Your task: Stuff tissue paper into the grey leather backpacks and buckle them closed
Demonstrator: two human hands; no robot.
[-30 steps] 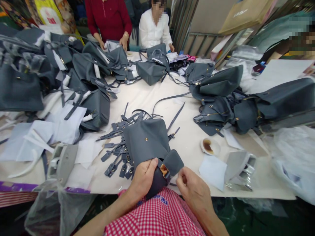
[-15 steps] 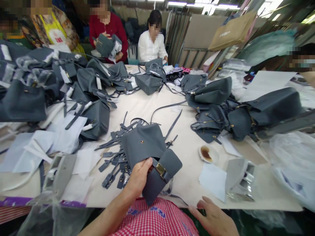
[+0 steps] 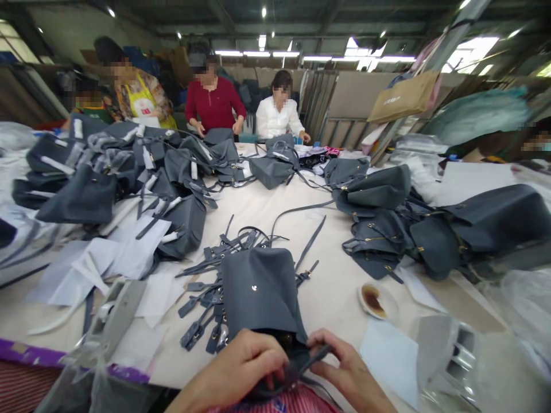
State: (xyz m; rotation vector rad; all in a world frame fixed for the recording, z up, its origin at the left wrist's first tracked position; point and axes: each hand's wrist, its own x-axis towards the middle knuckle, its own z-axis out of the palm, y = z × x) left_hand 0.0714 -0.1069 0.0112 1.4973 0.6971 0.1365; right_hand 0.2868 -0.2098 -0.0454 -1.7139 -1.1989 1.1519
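Observation:
A dark blue-grey leather bag point(image 3: 262, 292) lies on the table in front of me, its mouth towards my body. My left hand point(image 3: 253, 358) is at the near edge of the opening, fingers curled on the bag; part of its grip is hidden. On the other side of the mouth, my right hand point(image 3: 344, 364) pinches the dark edge of the flap between thumb and fingers. Beneath and left of the bag, several small leather straps with tags point(image 3: 202, 315) are fanned out. The flap's clasp is not visible.
Bags are piled at the left point(image 3: 86, 195) and right point(image 3: 447, 229). A small dish of brown liquid point(image 3: 372, 301), white paper point(image 3: 390, 355) and a grey dispenser-like object point(image 3: 447, 350) lie to the right. Another grey object point(image 3: 114, 315) stands left. Several people are across the table.
My right hand has come up from the table edge to the bag's flap. The flap with the gold clasp has been turned down, opening the bag's mouth. My view has tilted up.

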